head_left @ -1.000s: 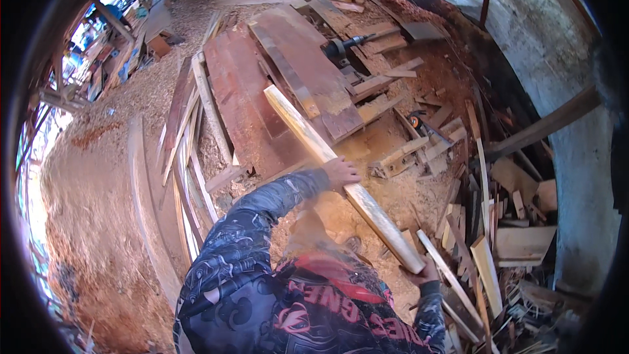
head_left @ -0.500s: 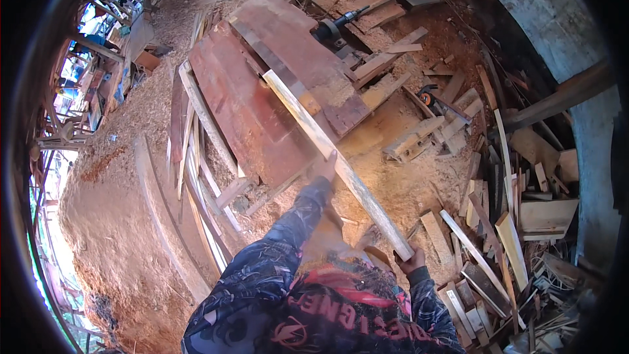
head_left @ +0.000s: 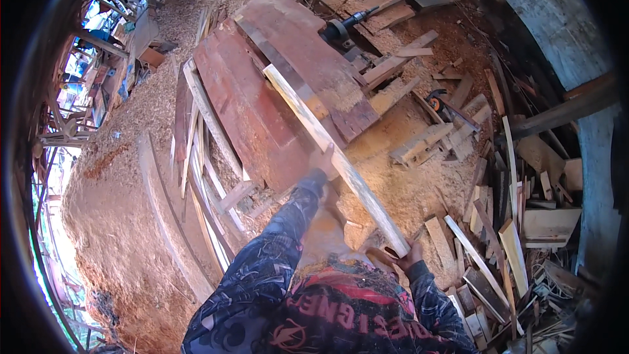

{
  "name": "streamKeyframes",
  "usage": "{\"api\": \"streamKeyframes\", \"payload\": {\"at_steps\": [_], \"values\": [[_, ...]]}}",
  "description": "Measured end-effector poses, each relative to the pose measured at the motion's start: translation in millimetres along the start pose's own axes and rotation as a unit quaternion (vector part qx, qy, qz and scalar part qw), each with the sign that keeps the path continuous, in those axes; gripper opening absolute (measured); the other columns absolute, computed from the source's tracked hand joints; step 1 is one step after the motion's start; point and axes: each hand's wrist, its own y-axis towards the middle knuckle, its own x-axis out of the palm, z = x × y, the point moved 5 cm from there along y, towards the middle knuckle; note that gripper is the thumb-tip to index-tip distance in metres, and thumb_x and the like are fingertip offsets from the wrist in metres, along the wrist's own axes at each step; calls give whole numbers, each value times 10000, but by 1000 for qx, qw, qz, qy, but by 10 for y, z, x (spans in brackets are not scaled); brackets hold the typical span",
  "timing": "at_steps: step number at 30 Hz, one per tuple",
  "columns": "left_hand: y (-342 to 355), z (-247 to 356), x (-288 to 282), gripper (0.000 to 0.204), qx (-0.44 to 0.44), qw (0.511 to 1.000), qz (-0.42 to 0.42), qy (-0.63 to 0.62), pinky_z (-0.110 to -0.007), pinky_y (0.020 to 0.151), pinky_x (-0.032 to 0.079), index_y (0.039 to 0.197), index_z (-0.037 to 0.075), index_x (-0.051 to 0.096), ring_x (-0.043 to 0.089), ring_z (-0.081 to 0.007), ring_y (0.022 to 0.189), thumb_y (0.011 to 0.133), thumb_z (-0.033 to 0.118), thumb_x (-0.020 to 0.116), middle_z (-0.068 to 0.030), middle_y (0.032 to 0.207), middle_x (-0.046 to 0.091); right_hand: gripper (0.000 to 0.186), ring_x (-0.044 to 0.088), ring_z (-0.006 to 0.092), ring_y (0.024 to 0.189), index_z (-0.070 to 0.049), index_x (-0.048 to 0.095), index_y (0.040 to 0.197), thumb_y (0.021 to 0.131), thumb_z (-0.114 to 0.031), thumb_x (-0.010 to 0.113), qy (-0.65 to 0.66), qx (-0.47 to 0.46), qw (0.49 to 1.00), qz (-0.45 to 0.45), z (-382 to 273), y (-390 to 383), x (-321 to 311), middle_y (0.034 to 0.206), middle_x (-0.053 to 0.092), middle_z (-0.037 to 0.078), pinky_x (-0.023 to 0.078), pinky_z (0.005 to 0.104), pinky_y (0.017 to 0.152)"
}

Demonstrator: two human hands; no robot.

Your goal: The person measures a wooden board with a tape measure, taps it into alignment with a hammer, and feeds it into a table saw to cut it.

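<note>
A long, pale wooden strip [head_left: 341, 167] slants from the red-brown boards to my right side. Its far end lies over the boards [head_left: 252, 108]. My right hand [head_left: 413, 257] is closed around the strip's near end. Beside the strip's middle, against its left edge, is my left hand [head_left: 322, 162], slightly blurred, with a finger stretched out. Whether it bears any of the strip's weight I cannot tell. Sawdust covers parts of the boards and the ground beneath the strip.
A dark power tool [head_left: 344, 28] rests beyond the boards. An orange and black tool [head_left: 434, 101] sits among offcuts to the right. Several scrap pieces [head_left: 478, 249] are heaped at my right. A long curved plank [head_left: 164, 203] lies on the sawdust to the left.
My left hand has shifted slightly left, from on the strip to its edge. The strip's near end and my right hand have moved slightly up the picture and left.
</note>
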Motion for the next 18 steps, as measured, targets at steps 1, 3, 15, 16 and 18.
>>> {"api": "streamKeyframes", "payload": {"at_steps": [1, 3, 15, 16, 18], "values": [[30, 58, -22, 624, 1, 1000, -1, 0, -443, 933, 508, 1241, -41, 632, 672, -404, 1083, 953, 512, 623, -267, 1151, 693, 437, 620, 401, 1062, -88, 576, 1272, 955, -338, 409, 1, 6, 1000, 7, -8, 36, 26, 1173, 661, 130, 508, 632, 873], [94, 101, -85, 616, -34, 999, -9, 21, -434, 917, 515, 1227, -41, 648, 681, -393, 1065, 953, 510, 626, -261, 1134, 699, 436, 622, 398, 1062, -82, 573, 1273, 956, -327, 402, 3, 13, 1000, 13, -19, 102, 118, 1170, 662, 131, 506, 643, 877], [380, 281, -349, 821, 1, 994, 69, 82, -449, 1160, 344, 1494, -89, 336, 463, -431, 1365, 957, 464, 620, -334, 1455, 468, 454, 492, 437, 1237, -17, 497, 1347, 966, -251, 421, 133, -17, 989, -59, 6, 890, 653, 1358, 496, 220, 437, 705, 1030], [279, 193, -399, 821, -3, 994, 75, 83, -449, 1160, 344, 1494, -89, 336, 463, -431, 1365, 957, 464, 620, -334, 1455, 468, 459, 472, 418, 1259, -21, 486, 1359, 972, -263, 427, 197, 28, 980, -14, 36, 919, 768, 1377, 470, 218, 430, 709, 1032], [16, 215, -342, 922, 152, 951, 73, 259, -464, 1215, 241, 1532, -101, 248, 289, -448, 1471, 942, 514, 600, -353, 1564, 285, 452, 471, 425, 1247, -19, 480, 1345, 993, -287, 390, 180, 19, 983, -15, -20, 982, 980, 1353, 495, 226, 395, 705, 1058]]}}
